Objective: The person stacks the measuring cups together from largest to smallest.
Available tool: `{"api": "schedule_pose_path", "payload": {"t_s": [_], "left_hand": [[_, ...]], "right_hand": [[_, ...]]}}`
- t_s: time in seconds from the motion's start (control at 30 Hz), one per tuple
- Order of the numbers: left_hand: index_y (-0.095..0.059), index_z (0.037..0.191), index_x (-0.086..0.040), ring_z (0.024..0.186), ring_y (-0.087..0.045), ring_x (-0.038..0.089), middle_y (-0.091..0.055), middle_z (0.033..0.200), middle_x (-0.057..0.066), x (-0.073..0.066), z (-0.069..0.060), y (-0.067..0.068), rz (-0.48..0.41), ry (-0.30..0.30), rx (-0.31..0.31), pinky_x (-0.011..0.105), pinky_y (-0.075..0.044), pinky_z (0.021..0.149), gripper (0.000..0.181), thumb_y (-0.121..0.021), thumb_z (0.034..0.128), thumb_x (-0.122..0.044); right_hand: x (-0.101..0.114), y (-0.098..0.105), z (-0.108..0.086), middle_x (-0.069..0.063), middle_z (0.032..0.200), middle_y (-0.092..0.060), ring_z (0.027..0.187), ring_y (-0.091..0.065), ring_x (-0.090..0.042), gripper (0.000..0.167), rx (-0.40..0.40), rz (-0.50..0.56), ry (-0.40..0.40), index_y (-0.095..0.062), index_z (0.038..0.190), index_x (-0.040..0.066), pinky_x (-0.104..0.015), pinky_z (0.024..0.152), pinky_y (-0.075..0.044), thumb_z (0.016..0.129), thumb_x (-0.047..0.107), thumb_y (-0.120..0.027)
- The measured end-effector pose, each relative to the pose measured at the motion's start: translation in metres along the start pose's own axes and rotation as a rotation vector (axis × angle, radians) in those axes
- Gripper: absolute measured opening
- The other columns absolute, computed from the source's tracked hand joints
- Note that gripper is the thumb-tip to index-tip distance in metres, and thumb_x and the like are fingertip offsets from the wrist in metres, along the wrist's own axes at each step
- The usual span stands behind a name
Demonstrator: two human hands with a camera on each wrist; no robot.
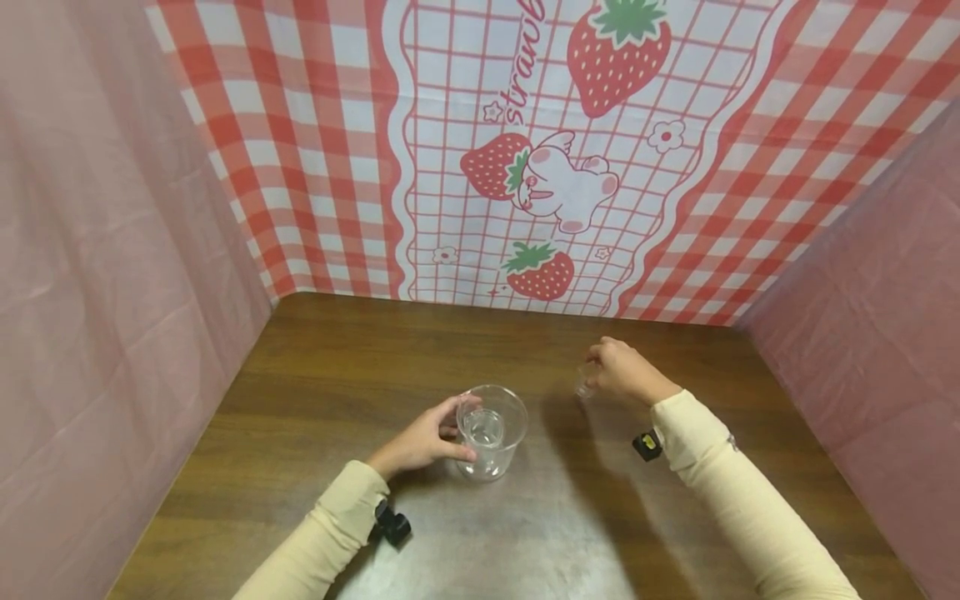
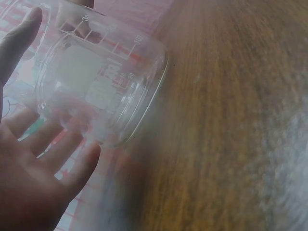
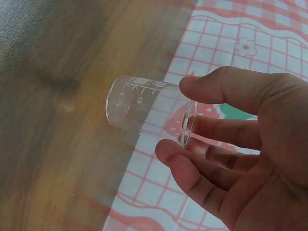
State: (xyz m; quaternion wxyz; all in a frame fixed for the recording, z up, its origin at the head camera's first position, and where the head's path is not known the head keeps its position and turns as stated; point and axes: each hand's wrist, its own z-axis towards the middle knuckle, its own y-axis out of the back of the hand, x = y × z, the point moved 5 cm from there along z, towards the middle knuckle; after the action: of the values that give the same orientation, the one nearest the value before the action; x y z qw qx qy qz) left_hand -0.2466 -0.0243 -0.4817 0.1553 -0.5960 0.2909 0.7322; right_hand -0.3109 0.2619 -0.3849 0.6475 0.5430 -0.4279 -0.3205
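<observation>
A large clear glass beaker [image 1: 491,462] stands on the wooden table with a smaller glass beaker [image 1: 482,427] inside it. My left hand [image 1: 429,435] holds the large beaker around its left side, thumb in front and fingers behind; the left wrist view shows the hand [image 2: 36,168] and the nested glass walls [image 2: 110,82] with white markings. To the right and farther back, my right hand [image 1: 621,369] pinches a tiny clear beaker [image 1: 583,382] by its rim. In the right wrist view the fingers of the hand [image 3: 240,139] grip that small marked beaker [image 3: 139,106].
The brown wooden table [image 1: 337,350] ends at a red checked cloth [image 1: 337,167] with strawberry prints at the back. Pink cloths hang at the left [image 1: 112,250] and right [image 1: 870,250]. A small black camera sits on each wrist.
</observation>
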Motion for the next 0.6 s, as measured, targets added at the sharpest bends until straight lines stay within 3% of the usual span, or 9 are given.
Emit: {"api": "schedule_pose_path", "payload": {"t_s": [0.2, 0.6], "left_hand": [[-0.038, 0.144, 0.001, 0.130, -0.050, 0.040, -0.047, 0.146, 0.023, -0.002, -0.001, 0.000, 0.005, 0.001, -0.003, 0.050, -0.046, 0.108, 0.082, -0.082, 0.0765, -0.013], [-0.039, 0.144, 0.001, 0.129, -0.051, 0.041, -0.047, 0.145, 0.024, -0.003, -0.001, 0.000, -0.006, 0.005, -0.005, 0.051, -0.046, 0.108, 0.081, -0.082, 0.0764, -0.014]], "right_hand": [[0.005, 0.004, -0.001, -0.018, 0.097, -0.066, 0.093, -0.064, -0.037, 0.035, 0.000, 0.008, -0.012, -0.070, 0.103, -0.007, -0.050, 0.083, -0.055, 0.074, 0.011, -0.077], [0.014, 0.014, -0.003, -0.014, 0.091, -0.065, 0.086, -0.063, -0.031, 0.032, -0.034, 0.011, -0.001, -0.072, 0.099, -0.005, -0.048, 0.080, -0.055, 0.074, 0.014, -0.076]]}}
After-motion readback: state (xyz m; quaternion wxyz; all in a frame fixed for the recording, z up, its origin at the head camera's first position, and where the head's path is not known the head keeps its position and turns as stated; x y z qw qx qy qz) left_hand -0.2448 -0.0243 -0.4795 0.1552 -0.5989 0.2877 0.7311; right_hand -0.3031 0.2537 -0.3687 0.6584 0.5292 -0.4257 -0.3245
